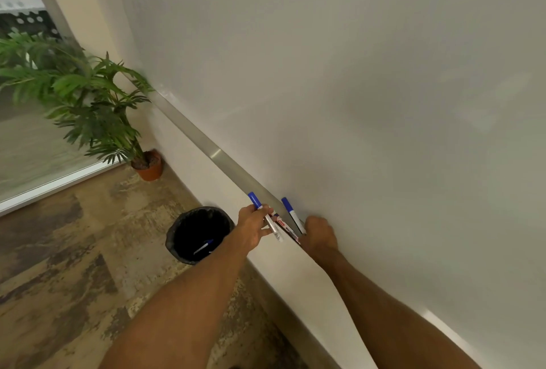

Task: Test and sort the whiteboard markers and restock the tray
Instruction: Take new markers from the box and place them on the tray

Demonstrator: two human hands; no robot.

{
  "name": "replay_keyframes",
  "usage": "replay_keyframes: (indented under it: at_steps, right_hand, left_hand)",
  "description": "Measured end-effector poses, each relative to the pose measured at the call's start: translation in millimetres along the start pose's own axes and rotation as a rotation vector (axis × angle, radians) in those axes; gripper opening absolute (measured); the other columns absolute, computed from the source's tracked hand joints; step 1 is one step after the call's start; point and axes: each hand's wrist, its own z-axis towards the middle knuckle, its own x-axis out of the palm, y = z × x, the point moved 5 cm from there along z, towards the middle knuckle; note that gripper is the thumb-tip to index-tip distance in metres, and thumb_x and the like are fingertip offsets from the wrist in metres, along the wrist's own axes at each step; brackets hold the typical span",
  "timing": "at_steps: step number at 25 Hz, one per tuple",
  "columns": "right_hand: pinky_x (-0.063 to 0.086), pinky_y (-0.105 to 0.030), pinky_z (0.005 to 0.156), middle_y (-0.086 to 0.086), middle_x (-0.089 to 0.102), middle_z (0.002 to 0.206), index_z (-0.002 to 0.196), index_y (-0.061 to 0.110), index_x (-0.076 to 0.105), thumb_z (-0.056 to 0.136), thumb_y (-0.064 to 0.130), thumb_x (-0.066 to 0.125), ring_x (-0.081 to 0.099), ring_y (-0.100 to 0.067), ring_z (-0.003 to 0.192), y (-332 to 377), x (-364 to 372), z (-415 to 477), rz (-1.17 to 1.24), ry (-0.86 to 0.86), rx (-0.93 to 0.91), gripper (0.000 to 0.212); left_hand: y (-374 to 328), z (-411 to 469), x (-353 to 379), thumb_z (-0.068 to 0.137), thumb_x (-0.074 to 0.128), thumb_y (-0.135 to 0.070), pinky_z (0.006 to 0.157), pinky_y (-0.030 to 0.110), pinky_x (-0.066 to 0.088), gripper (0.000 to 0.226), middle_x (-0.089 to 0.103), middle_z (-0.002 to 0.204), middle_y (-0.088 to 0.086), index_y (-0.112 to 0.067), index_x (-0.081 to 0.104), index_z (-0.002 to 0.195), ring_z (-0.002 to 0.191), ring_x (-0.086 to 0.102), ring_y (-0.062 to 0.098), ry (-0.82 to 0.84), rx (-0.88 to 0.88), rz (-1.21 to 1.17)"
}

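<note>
Low centre of frame: the left hand [253, 228] is closed around a blue-capped marker [263, 215], with a red-labelled marker [286, 228] beside it at the fingertips. A second blue-capped marker [292, 215] is gripped by the right hand [320, 234] against the whiteboard [354, 88], at its tray [230, 163]. One discarded marker [204, 247] is noted inside the black bin [177, 238] lower left of the hands, on the floor.

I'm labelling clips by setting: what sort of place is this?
Probably an office or meeting room: a large wall whiteboard with a marker tray, a bin and a potted plant.
</note>
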Motion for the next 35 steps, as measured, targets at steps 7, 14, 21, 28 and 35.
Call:
replay_keyframes:
  at_steps: [7, 14, 21, 28, 35]
  right_hand:
    - [0.050, -0.028, 0.069, -0.012, 0.067, 0.094, 0.093, 0.008, 0.064, 0.086, 0.013, 0.062, 0.056, -0.018, 0.074, 43, 7, 26, 0.120, -0.005, -0.102, 0.008]
    - [0.053, -0.034, 0.077, -0.010, 0.067, 0.098, 0.102, 0.011, 0.063, 0.094, 0.025, 0.053, 0.061, -0.022, 0.085, 48, 17, 33, 0.084, 0.021, -0.142, 0.019]
    - [0.051, -0.035, 0.081, -0.010, 0.061, 0.114, 0.111, 0.011, 0.058, 0.090, 0.020, 0.061, 0.058, -0.025, 0.102, 26, 33, 38, -0.153, 0.090, 0.070, 0.023]
    - [0.048, -0.031, 0.083, -0.013, 0.060, 0.117, 0.115, 0.006, 0.057, 0.091, 0.016, 0.059, 0.058, -0.026, 0.104, 36, 31, 48, -0.113, 0.074, 0.028, 0.026]
    - [0.036, -0.015, 0.056, -0.016, 0.062, 0.111, 0.107, 0.001, 0.062, 0.097, 0.012, 0.048, 0.049, -0.016, 0.083, 60, 19, 67, 0.226, 0.042, -0.011, 0.020]
  left_hand:
    - [-13, 10, -6, 0.094, 0.056, -0.004, 0.064, 0.039, 0.055, 0.007, 0.065, 0.095, 0.018, -0.003, 0.061, 0.099, 0.084, 0.065, 0.032, 0.087, 0.022, 0.026]
    - [-20, 24, -26, 0.095, 0.055, -0.005, 0.069, 0.044, 0.056, 0.017, 0.066, 0.103, 0.018, 0.000, 0.057, 0.111, 0.088, 0.066, 0.033, 0.058, 0.013, 0.007]
    - [-24, 36, -36, 0.095, 0.053, -0.005, 0.065, 0.041, 0.055, 0.021, 0.065, 0.109, 0.021, 0.002, 0.057, 0.114, 0.097, 0.065, 0.036, 0.017, -0.043, -0.020]
    - [-25, 39, -30, 0.096, 0.052, -0.005, 0.070, 0.045, 0.054, 0.014, 0.066, 0.104, 0.018, -0.001, 0.057, 0.109, 0.094, 0.064, 0.034, 0.071, -0.099, -0.042]
    - [-33, 35, -27, 0.092, 0.060, -0.007, 0.067, 0.043, 0.057, 0.016, 0.068, 0.105, 0.018, -0.003, 0.061, 0.107, 0.091, 0.067, 0.031, 0.138, -0.062, -0.026]
